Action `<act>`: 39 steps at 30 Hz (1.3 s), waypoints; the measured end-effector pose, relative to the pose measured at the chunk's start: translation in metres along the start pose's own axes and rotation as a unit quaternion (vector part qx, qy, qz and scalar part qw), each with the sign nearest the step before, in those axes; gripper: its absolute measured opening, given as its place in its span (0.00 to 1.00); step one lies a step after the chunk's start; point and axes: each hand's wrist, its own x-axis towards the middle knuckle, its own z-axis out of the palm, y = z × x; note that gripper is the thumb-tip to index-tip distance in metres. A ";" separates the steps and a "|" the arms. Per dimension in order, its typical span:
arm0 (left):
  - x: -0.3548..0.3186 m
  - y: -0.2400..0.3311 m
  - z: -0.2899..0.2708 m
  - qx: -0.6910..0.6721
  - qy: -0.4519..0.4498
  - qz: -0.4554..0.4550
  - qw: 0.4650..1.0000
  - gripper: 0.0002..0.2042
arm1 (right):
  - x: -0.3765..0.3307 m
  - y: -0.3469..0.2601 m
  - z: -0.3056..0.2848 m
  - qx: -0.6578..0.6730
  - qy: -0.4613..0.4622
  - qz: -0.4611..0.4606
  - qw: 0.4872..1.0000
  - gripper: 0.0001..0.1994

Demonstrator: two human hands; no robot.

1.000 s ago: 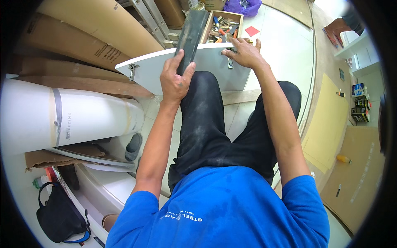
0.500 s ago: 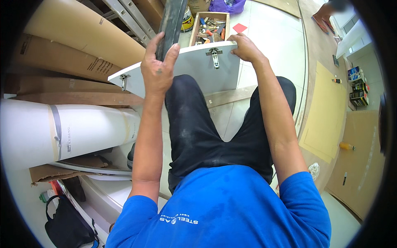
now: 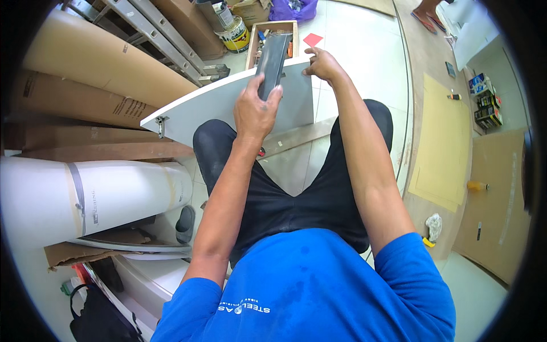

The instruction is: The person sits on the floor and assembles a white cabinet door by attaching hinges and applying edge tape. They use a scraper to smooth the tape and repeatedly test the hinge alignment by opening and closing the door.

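Note:
My left hand [image 3: 256, 111] grips a long, dark, straight-sided block [image 3: 273, 65], whose exact kind I cannot make out. The block lies across the upper edge of a white cabinet door [image 3: 199, 108] standing tilted at my knees. A metal hinge [image 3: 161, 126] is fixed near the door's left end; a second hinge is mostly hidden behind the block. At the door's upper right corner, my right hand [image 3: 325, 65] pinches the edge, thumb on the near face. Just beyond the door sits a wooden tool box [image 3: 279, 25] holding several tools, partly covered by the block.
A paint can [image 3: 235, 35], a ladder [image 3: 162, 37] and large cardboard rolls [image 3: 114, 51] crowd the left. A white wrapped roll [image 3: 131, 191] lies nearer. A red square [image 3: 312, 40] rests on the tiles. At the far right, another person's feet [image 3: 430, 21] stand near a yellow sheet [image 3: 439, 148].
My left hand has swung the dark block rightward and nearer, from left of the tool box to in front of it. My right hand keeps hold of the door's corner. The view has shifted slightly.

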 end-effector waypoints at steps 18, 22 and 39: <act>0.001 0.048 0.031 -0.014 0.016 0.052 0.998 0.29 | 0.023 0.044 0.001 0.100 -0.030 0.063 0.993 0.47; 0.014 0.034 0.009 0.073 -0.120 -0.021 0.990 0.27 | 0.009 0.030 -0.008 0.044 -0.047 0.029 0.997 0.48; -0.003 -0.073 -0.115 -0.119 0.246 0.047 0.961 0.29 | -0.016 -0.025 0.001 -0.200 -0.017 -0.076 0.977 0.30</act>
